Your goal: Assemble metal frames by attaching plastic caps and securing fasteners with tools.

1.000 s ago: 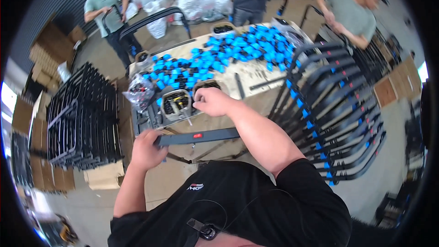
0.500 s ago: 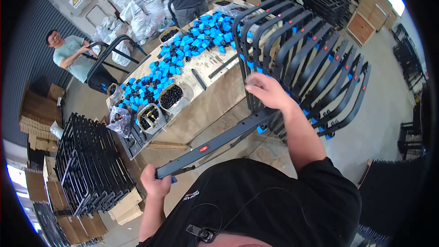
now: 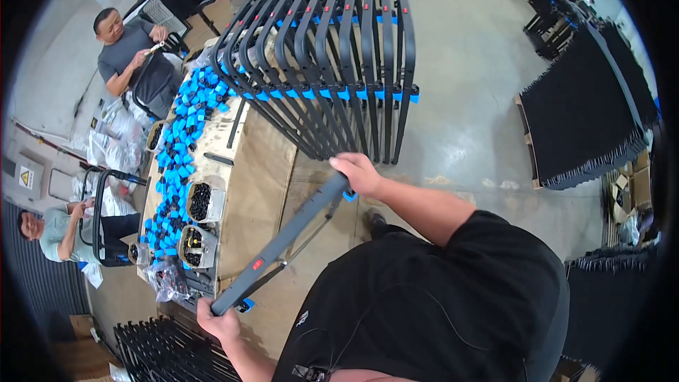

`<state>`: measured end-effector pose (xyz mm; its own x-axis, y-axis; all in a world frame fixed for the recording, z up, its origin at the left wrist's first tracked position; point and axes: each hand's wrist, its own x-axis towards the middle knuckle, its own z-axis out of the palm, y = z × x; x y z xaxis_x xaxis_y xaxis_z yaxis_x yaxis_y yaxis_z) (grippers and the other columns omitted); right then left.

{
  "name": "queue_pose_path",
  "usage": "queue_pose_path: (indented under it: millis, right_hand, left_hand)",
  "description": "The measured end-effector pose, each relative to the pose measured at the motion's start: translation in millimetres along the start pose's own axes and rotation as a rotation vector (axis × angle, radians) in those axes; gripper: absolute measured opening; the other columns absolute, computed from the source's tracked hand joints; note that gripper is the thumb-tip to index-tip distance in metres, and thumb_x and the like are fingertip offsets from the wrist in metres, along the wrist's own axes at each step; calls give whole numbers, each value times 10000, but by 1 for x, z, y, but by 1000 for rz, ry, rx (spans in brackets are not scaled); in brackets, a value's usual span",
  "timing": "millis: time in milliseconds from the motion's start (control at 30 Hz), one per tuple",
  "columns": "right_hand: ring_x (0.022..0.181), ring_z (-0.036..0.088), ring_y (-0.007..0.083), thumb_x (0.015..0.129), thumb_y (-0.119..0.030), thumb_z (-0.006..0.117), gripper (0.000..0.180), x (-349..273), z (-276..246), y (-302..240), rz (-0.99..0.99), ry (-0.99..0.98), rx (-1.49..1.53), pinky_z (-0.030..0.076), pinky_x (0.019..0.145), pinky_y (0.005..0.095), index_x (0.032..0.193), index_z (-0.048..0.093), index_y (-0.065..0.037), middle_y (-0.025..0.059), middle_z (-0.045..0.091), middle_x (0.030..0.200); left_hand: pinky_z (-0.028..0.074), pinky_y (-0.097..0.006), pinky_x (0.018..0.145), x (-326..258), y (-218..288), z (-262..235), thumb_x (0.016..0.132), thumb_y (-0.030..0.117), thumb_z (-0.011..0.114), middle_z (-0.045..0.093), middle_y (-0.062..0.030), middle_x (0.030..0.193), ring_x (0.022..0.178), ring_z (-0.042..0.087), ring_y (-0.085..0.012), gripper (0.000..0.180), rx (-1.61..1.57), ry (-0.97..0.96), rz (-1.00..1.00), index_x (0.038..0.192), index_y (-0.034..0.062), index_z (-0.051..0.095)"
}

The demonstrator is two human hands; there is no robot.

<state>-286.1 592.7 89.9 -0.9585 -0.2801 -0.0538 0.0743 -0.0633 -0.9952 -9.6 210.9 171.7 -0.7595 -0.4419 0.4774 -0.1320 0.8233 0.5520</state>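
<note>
Concrete floor (image 3: 467, 134) spreads around a wooden desk (image 3: 262, 163) at nine o'clock, strewn with blue caps (image 3: 187, 117) and small tubs of black parts (image 3: 200, 201). Black frame (image 3: 283, 240) runs slantwise at centre; the left hand (image 3: 221, 324) has its grip clenched on the lower end, the right hand (image 3: 359, 172) grasps the upper end. Racked frames (image 3: 339, 49) stand at twelve o'clock, just beyond the right hand.

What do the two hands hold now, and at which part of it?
Both hold one dark grey frame bar: the left hand grips its lower end, the right hand its upper end.
</note>
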Motion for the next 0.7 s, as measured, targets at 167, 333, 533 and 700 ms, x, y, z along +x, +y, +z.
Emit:
queue_pose_path:
  millis: [167, 333, 533, 700]
  right_hand:
    - [683, 436, 76, 998, -294, 576, 370, -110, -58, -27, -25, 172, -38, 396, 614, 302, 730, 593, -39, -38, 485, 687]
    - [702, 478, 80, 979, -351, 611, 391, -150, -137, -77, -12, 434, -57, 430, 637, 295, 771, 645, -22, -28, 537, 691]
    - [638, 494, 101, 949, -357, 646, 395, -178, -261, -104, -57, 610, -104, 430, 594, 314, 764, 660, -8, 2, 542, 640]
    - [634, 572, 169, 925, -403, 637, 440, -214, -412, -92, -19, 845, -154, 476, 643, 356, 768, 672, 6, 76, 591, 624]
  left_hand:
    - [369, -284, 558, -14, 30, 2, 710, 64, 708, 426, -6, 648, 615, 398, -126, 233, -116, -127, 134, 722, 56, 476]
    - [425, -332, 613, -6, 85, 54, 749, 69, 746, 491, -67, 690, 655, 465, -180, 207, -214, -91, 196, 807, 26, 552]
    - [484, -431, 646, 8, 135, 152, 721, 172, 799, 594, -111, 791, 681, 574, -237, 554, 179, -543, -270, 1202, 78, 542]
    - [522, -417, 746, -29, 440, 208, 910, 362, 708, 713, -227, 916, 844, 674, -318, 349, 268, -534, -16, 939, 14, 702]
